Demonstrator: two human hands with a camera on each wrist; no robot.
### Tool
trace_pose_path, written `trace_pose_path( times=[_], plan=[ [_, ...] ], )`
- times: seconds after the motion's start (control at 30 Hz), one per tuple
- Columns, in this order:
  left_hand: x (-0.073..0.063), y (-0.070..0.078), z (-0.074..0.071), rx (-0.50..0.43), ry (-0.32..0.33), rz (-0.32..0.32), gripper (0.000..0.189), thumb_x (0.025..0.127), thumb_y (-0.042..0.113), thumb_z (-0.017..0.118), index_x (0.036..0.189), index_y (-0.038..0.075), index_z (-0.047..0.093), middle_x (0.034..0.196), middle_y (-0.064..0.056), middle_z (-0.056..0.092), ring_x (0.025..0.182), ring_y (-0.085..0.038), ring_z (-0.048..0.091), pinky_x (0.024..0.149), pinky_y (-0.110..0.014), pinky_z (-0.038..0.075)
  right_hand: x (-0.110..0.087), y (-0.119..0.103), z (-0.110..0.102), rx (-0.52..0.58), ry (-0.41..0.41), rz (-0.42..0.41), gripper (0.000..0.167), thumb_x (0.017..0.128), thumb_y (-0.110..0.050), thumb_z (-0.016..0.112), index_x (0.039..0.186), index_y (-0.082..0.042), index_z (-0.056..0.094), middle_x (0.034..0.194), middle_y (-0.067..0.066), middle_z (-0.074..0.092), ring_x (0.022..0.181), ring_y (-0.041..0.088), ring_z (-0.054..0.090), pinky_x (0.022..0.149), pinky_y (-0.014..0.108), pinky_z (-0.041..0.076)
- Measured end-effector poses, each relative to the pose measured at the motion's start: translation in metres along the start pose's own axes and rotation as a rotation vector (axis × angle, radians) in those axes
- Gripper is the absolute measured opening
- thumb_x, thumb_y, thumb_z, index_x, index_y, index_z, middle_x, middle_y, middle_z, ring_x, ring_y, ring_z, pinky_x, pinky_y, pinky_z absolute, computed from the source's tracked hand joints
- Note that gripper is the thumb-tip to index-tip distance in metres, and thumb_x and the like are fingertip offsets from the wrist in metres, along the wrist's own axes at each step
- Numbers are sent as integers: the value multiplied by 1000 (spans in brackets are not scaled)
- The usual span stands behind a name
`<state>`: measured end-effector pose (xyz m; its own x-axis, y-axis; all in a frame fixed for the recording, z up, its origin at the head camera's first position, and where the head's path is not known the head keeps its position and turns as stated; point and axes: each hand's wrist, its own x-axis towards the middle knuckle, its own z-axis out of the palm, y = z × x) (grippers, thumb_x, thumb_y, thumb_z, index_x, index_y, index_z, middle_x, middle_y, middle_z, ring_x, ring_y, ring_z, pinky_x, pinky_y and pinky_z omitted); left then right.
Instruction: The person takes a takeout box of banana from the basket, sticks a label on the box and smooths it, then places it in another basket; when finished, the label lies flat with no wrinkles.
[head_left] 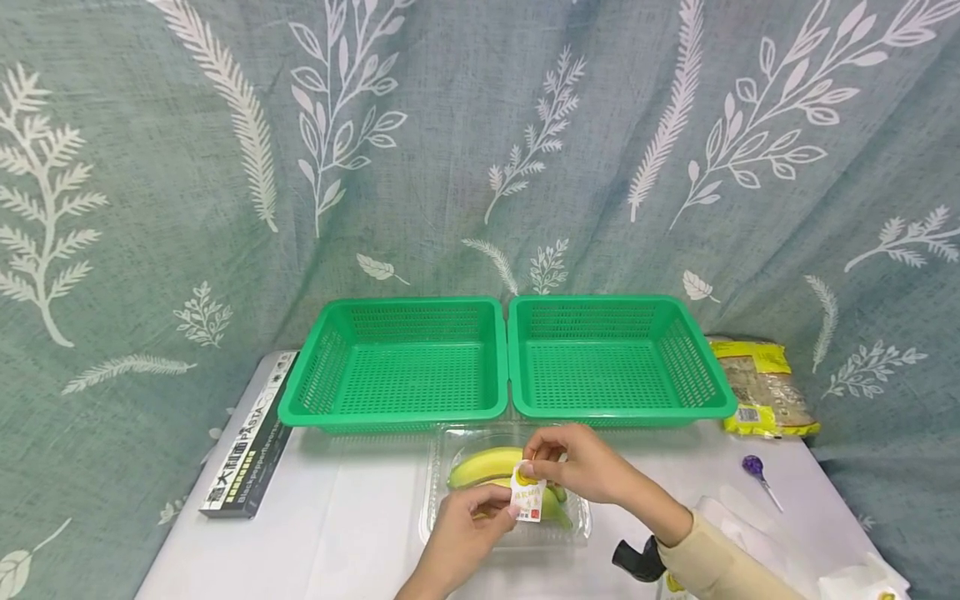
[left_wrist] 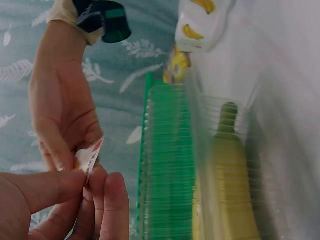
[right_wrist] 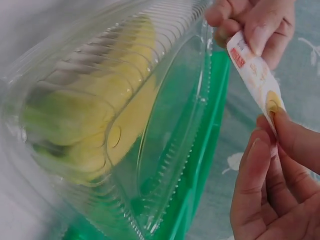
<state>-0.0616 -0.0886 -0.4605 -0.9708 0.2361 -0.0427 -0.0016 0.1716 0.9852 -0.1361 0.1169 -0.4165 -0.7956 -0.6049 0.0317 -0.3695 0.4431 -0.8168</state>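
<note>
A small white label (head_left: 529, 497) with a yellow banana picture and a red square is held up in front of me. My left hand (head_left: 467, 533) pinches its lower edge between thumb and fingers. At its top edge, my right hand (head_left: 581, 463) pinches it the same way; the right wrist view shows both grips on the label (right_wrist: 255, 72). Below and behind the hands is a clear plastic box (head_left: 426, 500) with its lid down. Yellow-green bananas (head_left: 480, 467) lie inside it, partly hidden by the hands and label.
Two green baskets (head_left: 420, 414) (head_left: 622, 410) stand side by side behind the box. A black pasta box (head_left: 251, 442) lies left. On the right are a yellow-ended packet (head_left: 768, 387), a purple-headed tool (head_left: 753, 467) and white sheets with banana prints (left_wrist: 202, 22).
</note>
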Motion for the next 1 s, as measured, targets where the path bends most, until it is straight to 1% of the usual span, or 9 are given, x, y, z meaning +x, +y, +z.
trace_pose_path(
  times=[0.1,0.23,0.4,0.5,0.6,0.7,0.8,0.9,1.0],
  plan=[
    [1,-3,0,22,29,12,20,95,16,68,106,0,73,105,-14,74,90,-5,69,81,-20,60,2,1,2,-25,22,-15,6,92,-24,73,91,-18,72,81,-5,70,74,0,59,69,20,52],
    [2,-4,0,70,82,21,17,96,20,69,103,6,74,107,-9,72,97,-8,67,82,-19,59,5,1,3,-23,32,-20,6,91,-22,74,92,-17,72,83,-4,71,76,0,60,72,20,53],
    [5,-5,0,158,133,19,21,95,22,70,106,4,74,103,-7,73,91,-7,65,75,-18,58,9,3,4,-4,46,3,12,90,-19,76,100,-14,72,84,-1,72,76,2,61,69,21,51],
    [7,-5,0,236,169,24,27,92,19,72,114,3,72,96,-3,74,85,-3,63,69,-16,55,11,3,4,0,49,19,18,89,-17,77,105,-13,70,85,-1,72,76,3,62,68,21,50],
    [8,-4,1,308,224,46,33,89,16,74,120,6,70,87,2,74,79,-1,62,62,-15,51,13,4,5,-7,51,23,17,89,-14,76,105,-11,70,86,-1,72,76,3,62,69,20,50],
    [9,-4,1,384,289,65,37,86,13,76,122,11,70,83,7,74,74,1,60,61,-15,46,15,6,7,-19,61,22,16,88,-10,76,104,-10,71,86,-1,72,77,3,63,71,22,51],
    [10,-4,3,479,345,80,38,85,14,78,121,12,71,81,10,74,72,1,58,63,-17,42,17,9,9,-33,73,24,17,88,-8,76,103,-10,71,86,-1,72,79,4,64,73,22,52],
    [10,-4,6,576,374,102,39,84,13,79,121,11,71,80,11,74,73,-1,58,64,-17,42,19,12,11,-42,79,17,17,87,-6,76,104,-8,71,87,-1,72,80,5,64,73,22,53],
    [10,-4,8,646,384,121,41,83,12,80,122,8,70,80,10,73,74,-3,57,62,-16,42,19,14,13,-49,78,5,18,87,-4,75,105,-5,71,88,1,72,81,7,65,74,21,54]
  ],
)
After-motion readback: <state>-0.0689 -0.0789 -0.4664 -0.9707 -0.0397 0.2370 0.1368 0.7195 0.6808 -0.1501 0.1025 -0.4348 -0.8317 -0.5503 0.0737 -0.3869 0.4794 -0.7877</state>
